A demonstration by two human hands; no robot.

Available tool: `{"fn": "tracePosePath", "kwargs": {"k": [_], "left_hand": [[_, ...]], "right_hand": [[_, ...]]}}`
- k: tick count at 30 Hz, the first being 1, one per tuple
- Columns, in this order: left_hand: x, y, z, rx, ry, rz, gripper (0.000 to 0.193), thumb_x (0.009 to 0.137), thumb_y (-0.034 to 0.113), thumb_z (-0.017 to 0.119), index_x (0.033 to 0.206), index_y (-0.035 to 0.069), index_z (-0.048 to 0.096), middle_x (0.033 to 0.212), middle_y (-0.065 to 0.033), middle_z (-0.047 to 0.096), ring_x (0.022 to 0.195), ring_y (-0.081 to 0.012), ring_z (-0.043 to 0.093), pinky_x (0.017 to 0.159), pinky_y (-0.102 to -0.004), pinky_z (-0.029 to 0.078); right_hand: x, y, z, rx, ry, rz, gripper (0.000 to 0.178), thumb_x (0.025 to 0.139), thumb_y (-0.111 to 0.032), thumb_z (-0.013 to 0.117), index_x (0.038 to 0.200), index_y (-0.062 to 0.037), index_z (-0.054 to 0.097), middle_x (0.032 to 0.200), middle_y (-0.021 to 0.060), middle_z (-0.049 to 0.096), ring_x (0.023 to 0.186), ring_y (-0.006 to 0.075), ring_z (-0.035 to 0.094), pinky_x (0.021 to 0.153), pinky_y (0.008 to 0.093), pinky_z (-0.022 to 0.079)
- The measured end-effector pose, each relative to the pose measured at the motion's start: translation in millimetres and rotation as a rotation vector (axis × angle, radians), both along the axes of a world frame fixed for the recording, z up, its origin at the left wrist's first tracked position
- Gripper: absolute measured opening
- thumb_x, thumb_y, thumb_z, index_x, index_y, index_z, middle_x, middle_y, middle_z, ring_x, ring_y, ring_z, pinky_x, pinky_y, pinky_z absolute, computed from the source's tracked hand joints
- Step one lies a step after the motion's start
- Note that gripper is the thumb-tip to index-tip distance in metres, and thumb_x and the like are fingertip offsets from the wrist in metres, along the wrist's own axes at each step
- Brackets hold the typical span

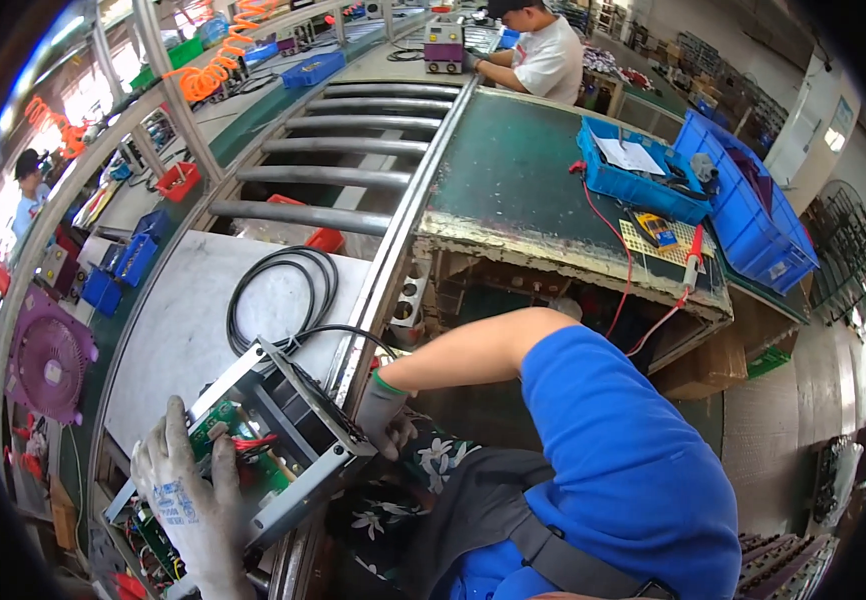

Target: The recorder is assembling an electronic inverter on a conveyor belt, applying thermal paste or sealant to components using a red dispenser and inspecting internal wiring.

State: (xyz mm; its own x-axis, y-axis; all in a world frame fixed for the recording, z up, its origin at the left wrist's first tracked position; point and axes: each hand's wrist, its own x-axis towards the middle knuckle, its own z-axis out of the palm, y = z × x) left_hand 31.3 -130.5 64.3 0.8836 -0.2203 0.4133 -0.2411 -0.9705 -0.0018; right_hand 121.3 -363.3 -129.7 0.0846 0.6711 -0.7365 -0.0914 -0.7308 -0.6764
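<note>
One open-framed metal chassis (308, 480) sits at the lower left, at the near end of the roller conveyor (323, 178), partly over the pale board (168, 300) there. Its long axis slants across the view from lower left to upper right, and a dark-lined end frame points up and to the right, toward the conveyor's right rail. Its open side faces upward, showing a green circuit board (275, 474) and a bundle of red wires (253, 442).

The left forearm rises from the lower edge, nearly upright, so the left hand (185, 490) points away from the body, its back turned up. The right upper arm, in a blue sleeve (613, 420), reaches out to the right; the elbow bends sharply, and the bare forearm (473, 352) runs back leftward with the wrist dropping down.

Wearing a whitish glove, the left hand lies over the chassis's left side, thumb and fingers parted by a moderate gap, the thumb just beside the red wires. The right hand (385, 418), in a grey glove with a green cuff, is just beside the end frame with its fingers bent; I cannot tell whether it grips anything. A coiled black cable (283, 290) lies on the pale board beyond.
</note>
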Motion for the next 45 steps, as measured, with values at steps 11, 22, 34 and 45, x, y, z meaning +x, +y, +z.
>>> {"fn": "tracePosePath", "kwargs": {"k": [11, 22, 34, 45], "left_hand": [[-58.8, -27.3, -5.5, 0.020, -0.136, -0.012, 0.037, 0.085, 0.037, 0.072, 0.109, 0.008, 0.066, 0.102, -0.0116, 0.065, 0.105, -0.0299, 0.061, 0.109, -0.0571, 0.032], [-11.5, 22.8, 0.7, 0.118, -0.127, -0.129, 0.027, 0.092, 0.037, 0.061, 0.107, 0.015, 0.067, 0.095, -0.0117, 0.066, 0.102, -0.0353, 0.061, 0.089, -0.0490, 0.044], [27.0, 3.6, 41.3, 0.027, 0.266, 0.042, 0.042, 0.098, 0.048, 0.053, 0.104, 0.011, 0.072, 0.094, -0.0193, 0.071, 0.097, -0.0362, 0.067, 0.086, -0.0477, 0.049], [135.9, -46.5, 14.3, -0.199, 0.329, -0.042, 0.059, 0.094, 0.061, 0.055, 0.117, 0.008, 0.068, 0.115, -0.0207, 0.068, 0.108, -0.0384, 0.064, 0.095, -0.0433, 0.048]], "right_hand": [[-40.0, 22.5, 9.8, -0.037, -0.401, 0.159, 0.030, 0.073, -0.030, 0.072, 0.089, -0.0052, 0.073, 0.087, 0.0191, 0.072, 0.085, 0.0328, 0.071, 0.075, 0.0432, 0.053], [-87.7, -22.6, -3.3, -0.034, -1.187, -0.144, 0.033, 0.077, -0.032, 0.069, 0.094, -0.0049, 0.074, 0.090, 0.0193, 0.072, 0.090, 0.0364, 0.070, 0.078, 0.0444, 0.055], [-93.9, -22.6, 2.3, 0.129, -1.150, -0.394, 0.022, 0.075, -0.024, 0.068, 0.089, -0.0088, 0.075, 0.089, 0.0189, 0.071, 0.090, 0.0371, 0.069, 0.082, 0.0469, 0.054], [-26.6, -82.8, 20.1, -0.236, -1.210, -0.283, 0.027, 0.077, -0.031, 0.069, 0.092, -0.0091, 0.073, 0.096, 0.0165, 0.071, 0.092, 0.0356, 0.069, 0.083, 0.0463, 0.053]]}}
